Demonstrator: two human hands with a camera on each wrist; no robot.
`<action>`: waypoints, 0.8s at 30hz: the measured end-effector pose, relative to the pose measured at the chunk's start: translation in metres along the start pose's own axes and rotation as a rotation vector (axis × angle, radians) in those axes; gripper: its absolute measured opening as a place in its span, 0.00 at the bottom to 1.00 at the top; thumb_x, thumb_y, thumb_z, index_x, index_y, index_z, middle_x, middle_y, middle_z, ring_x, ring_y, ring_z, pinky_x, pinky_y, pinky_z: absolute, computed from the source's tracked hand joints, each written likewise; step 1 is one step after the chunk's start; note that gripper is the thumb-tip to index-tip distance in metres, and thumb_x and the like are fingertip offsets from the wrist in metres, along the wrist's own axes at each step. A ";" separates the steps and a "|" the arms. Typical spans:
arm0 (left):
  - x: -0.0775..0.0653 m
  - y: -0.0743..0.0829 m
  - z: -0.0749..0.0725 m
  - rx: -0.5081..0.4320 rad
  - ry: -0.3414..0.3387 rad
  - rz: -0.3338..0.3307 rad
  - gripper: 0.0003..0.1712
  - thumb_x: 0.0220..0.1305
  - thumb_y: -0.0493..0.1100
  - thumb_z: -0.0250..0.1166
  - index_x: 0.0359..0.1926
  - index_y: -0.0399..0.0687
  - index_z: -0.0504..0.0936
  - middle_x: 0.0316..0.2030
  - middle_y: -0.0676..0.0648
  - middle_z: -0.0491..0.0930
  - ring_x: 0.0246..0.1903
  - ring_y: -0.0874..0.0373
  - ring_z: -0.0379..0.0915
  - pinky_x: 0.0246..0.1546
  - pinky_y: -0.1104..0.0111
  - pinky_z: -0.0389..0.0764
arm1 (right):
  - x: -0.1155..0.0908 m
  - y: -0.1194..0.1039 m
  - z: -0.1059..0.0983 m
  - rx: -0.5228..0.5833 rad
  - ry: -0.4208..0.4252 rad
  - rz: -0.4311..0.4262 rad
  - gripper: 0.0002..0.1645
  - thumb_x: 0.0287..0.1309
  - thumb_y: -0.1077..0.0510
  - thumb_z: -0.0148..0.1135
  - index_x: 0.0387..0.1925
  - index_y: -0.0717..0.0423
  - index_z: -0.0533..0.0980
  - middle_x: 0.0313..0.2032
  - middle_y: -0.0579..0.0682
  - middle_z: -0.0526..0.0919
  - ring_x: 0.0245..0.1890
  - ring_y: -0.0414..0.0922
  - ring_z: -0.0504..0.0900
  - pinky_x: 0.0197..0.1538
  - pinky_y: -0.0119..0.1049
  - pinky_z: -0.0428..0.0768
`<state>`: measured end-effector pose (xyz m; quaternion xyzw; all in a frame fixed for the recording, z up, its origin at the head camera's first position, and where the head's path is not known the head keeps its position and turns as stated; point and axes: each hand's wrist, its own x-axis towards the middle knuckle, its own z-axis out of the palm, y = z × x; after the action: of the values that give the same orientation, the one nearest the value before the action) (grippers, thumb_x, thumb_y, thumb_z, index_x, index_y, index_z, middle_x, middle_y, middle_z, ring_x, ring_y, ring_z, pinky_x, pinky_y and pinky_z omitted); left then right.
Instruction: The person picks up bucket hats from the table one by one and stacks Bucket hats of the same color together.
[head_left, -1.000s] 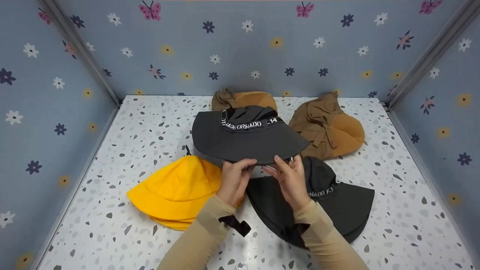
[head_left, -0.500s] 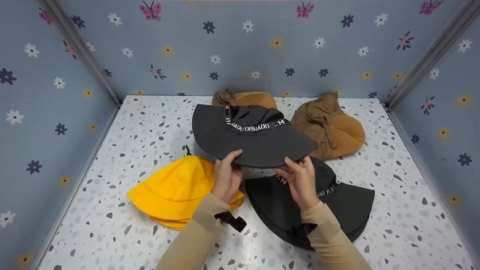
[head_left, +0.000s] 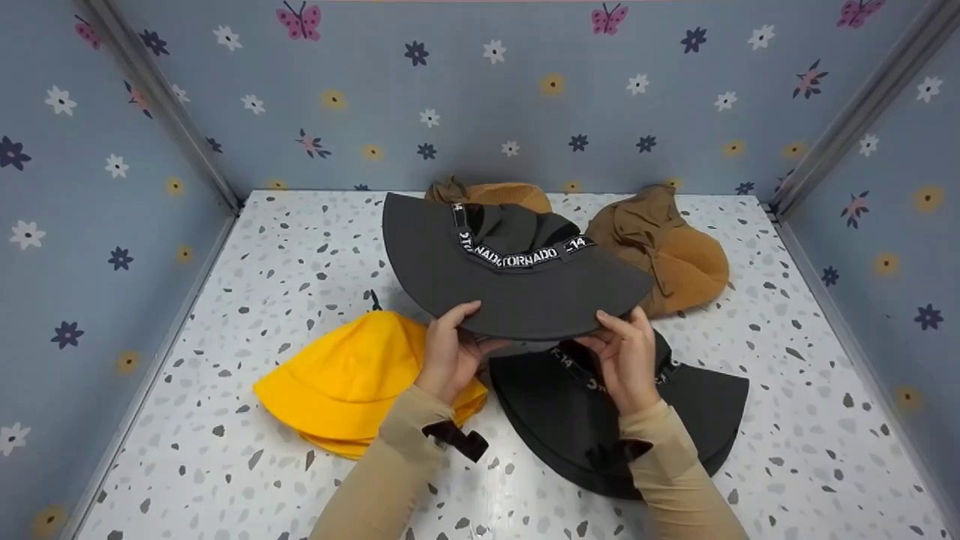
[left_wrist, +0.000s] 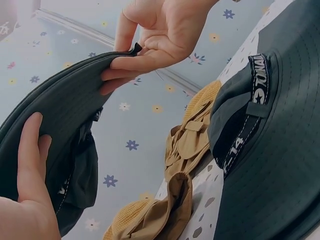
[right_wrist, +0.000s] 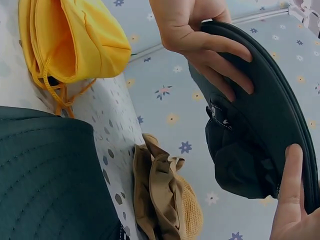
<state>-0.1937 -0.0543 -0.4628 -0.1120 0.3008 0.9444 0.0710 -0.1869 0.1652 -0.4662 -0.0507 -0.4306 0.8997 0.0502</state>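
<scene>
Both hands hold up a dark grey wide-brimmed hat [head_left: 525,307] with a black-and-white lettered band, raised above the table and tilted. My left hand [head_left: 452,351] pinches the near brim on its left, thumb on top. On the brim's right part my right hand [head_left: 628,358] grips the same way. Beneath the wrists, the left wrist view shows the underside of the brim and the hat's crown [left_wrist: 82,175] hanging beyond it. A second dark hat [head_left: 547,409] with a similar band lies on the table under my right hand. A yellow hat [head_left: 352,367] lies left of my left hand.
At the back of the speckled table [head_left: 225,360] lies a brown-and-tan hat [head_left: 517,196], partly hidden behind the held hat. Another brown-and-tan hat [head_left: 686,262] sits at the back right. Flower-patterned walls [head_left: 480,90] enclose the table at the back and both sides.
The hands have spread apart along the brim, my right hand shifting right and my left slightly left. The held hat's brim tilts more toward me and shows wider. Other hats stay put.
</scene>
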 end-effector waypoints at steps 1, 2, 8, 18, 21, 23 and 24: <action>0.000 -0.001 0.000 -0.011 -0.004 0.005 0.10 0.69 0.32 0.53 0.49 0.40 0.71 0.34 0.44 0.86 0.31 0.51 0.86 0.27 0.53 0.86 | 0.000 0.000 0.000 0.007 -0.003 0.001 0.15 0.68 0.72 0.46 0.54 0.61 0.66 0.33 0.53 0.84 0.26 0.48 0.86 0.31 0.39 0.86; -0.001 -0.002 0.001 -0.020 -0.007 0.014 0.11 0.69 0.31 0.53 0.50 0.40 0.71 0.34 0.44 0.86 0.31 0.50 0.86 0.27 0.53 0.87 | 0.000 0.001 0.000 0.015 -0.006 0.004 0.16 0.69 0.71 0.46 0.56 0.60 0.66 0.34 0.53 0.84 0.28 0.48 0.86 0.32 0.39 0.86; -0.004 -0.011 0.003 -0.026 -0.027 0.044 0.14 0.69 0.29 0.52 0.54 0.42 0.69 0.36 0.44 0.85 0.33 0.51 0.87 0.29 0.54 0.87 | -0.002 0.004 0.002 0.080 0.021 0.017 0.26 0.71 0.65 0.50 0.67 0.55 0.59 0.42 0.53 0.84 0.34 0.48 0.88 0.37 0.40 0.87; -0.014 -0.030 0.005 -0.011 -0.100 0.045 0.20 0.67 0.27 0.55 0.59 0.36 0.69 0.43 0.43 0.85 0.41 0.49 0.86 0.40 0.50 0.87 | -0.005 0.008 0.009 0.110 0.092 0.008 0.34 0.69 0.66 0.54 0.71 0.50 0.54 0.49 0.52 0.81 0.42 0.46 0.87 0.46 0.41 0.86; -0.016 -0.034 0.006 0.001 -0.096 0.024 0.19 0.65 0.26 0.56 0.57 0.33 0.71 0.42 0.43 0.86 0.41 0.49 0.86 0.41 0.49 0.86 | -0.007 0.008 0.009 0.090 0.097 -0.010 0.37 0.68 0.69 0.54 0.72 0.48 0.53 0.51 0.52 0.79 0.44 0.46 0.87 0.47 0.40 0.86; -0.018 -0.034 0.006 0.010 -0.086 0.014 0.18 0.65 0.25 0.57 0.55 0.32 0.72 0.41 0.43 0.85 0.40 0.49 0.86 0.40 0.49 0.86 | -0.008 0.007 0.007 0.083 0.095 -0.021 0.40 0.67 0.71 0.53 0.73 0.47 0.52 0.52 0.52 0.79 0.43 0.46 0.87 0.47 0.40 0.86; -0.018 -0.034 0.006 0.016 -0.079 0.009 0.17 0.64 0.25 0.57 0.54 0.32 0.72 0.41 0.43 0.85 0.40 0.50 0.86 0.40 0.50 0.87 | -0.009 0.006 0.006 0.084 0.094 -0.027 0.41 0.67 0.72 0.52 0.73 0.46 0.51 0.53 0.52 0.79 0.43 0.46 0.87 0.46 0.40 0.86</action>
<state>-0.1708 -0.0246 -0.4723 -0.0728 0.3058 0.9460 0.0793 -0.1794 0.1559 -0.4667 -0.0852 -0.3901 0.9129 0.0845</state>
